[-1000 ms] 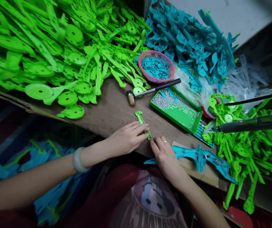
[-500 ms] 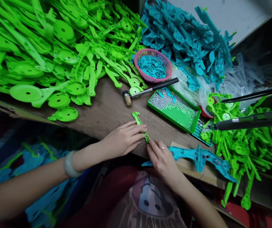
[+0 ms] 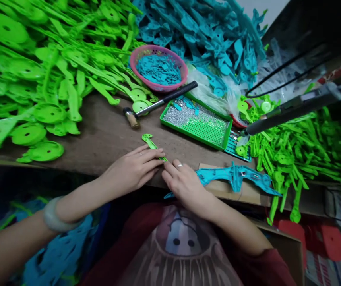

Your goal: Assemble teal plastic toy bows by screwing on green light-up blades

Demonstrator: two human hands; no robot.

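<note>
A slim green plastic part (image 3: 150,142) lies on the brown workbench (image 3: 107,135), its far end poking out past my fingers. My left hand (image 3: 131,171) rests flat on its near half, fingers stretched along it, a ring on one finger and a pale bangle at the wrist. My right hand (image 3: 184,182) meets it at the part's near end, fingers bent and pinching that end; a ring shows here too. Just right of my right hand lies a long teal plastic part (image 3: 236,176) on a cardboard piece.
A hammer (image 3: 158,104) lies beyond the hands, beside a green tray (image 3: 197,123) of small screws. A pink basket (image 3: 158,67) holds teal bits. Heaps of green parts (image 3: 45,71) fill the left, teal parts (image 3: 206,31) the back, more green parts (image 3: 301,147) the right. A powered screwdriver (image 3: 289,109) hangs at right.
The view has swung, so everything sits further left and higher. My hands stay together on the green part; the right fingers have closed in on its near end.
</note>
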